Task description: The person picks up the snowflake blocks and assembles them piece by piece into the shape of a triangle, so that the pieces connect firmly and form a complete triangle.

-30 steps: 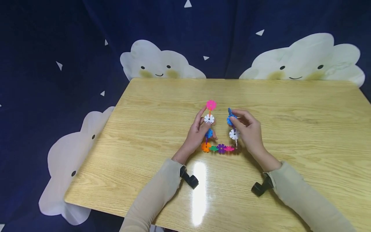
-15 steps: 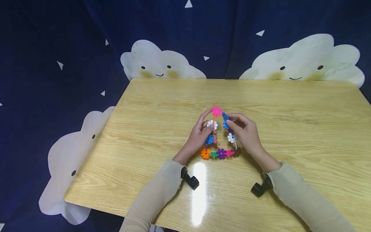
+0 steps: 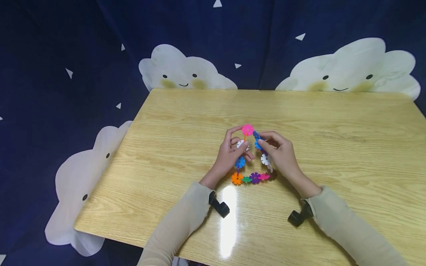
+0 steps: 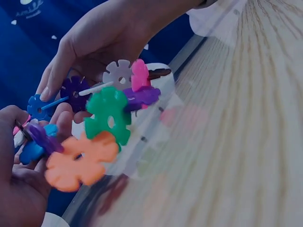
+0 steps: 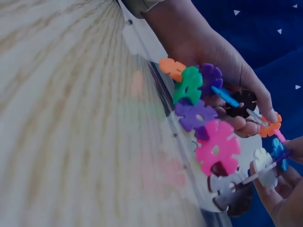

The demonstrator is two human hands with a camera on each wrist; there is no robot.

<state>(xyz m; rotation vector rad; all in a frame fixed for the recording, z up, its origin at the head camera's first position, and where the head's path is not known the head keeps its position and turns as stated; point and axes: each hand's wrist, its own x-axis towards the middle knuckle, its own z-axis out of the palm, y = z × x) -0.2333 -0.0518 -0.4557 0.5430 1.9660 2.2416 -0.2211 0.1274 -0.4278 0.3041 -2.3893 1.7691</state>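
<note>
A chain of notched plastic snowflake discs, linked edge to edge, hangs between my hands over the table. My left hand (image 3: pixel 227 153) pinches its left side at a white disc (image 3: pixel 242 145), with a pink disc (image 3: pixel 247 130) at the upper end by the index finger. My right hand (image 3: pixel 280 151) pinches a blue disc (image 3: pixel 258 143) at the other end, close beside the pink one. Along the bottom run an orange disc (image 3: pixel 237 179), a green disc (image 4: pixel 109 116), a purple disc (image 3: pixel 255 178), a pink disc (image 5: pixel 218 147) and a dark brown disc (image 5: pixel 232 194). Whether the two ends touch is unclear.
The wooden table (image 3: pixel 159 147) spreads out all round the hands, with a bright reflection near its front edge. Behind it hangs a dark blue curtain (image 3: pixel 100 29) with white cloud shapes (image 3: pixel 186 70). Black wrist mounts (image 3: pixel 219 205) sit on both sleeves.
Both hands have drawn closer together, bringing the chain's pink end and blue end near each other. The chain's lower row has shifted slightly toward the person.
</note>
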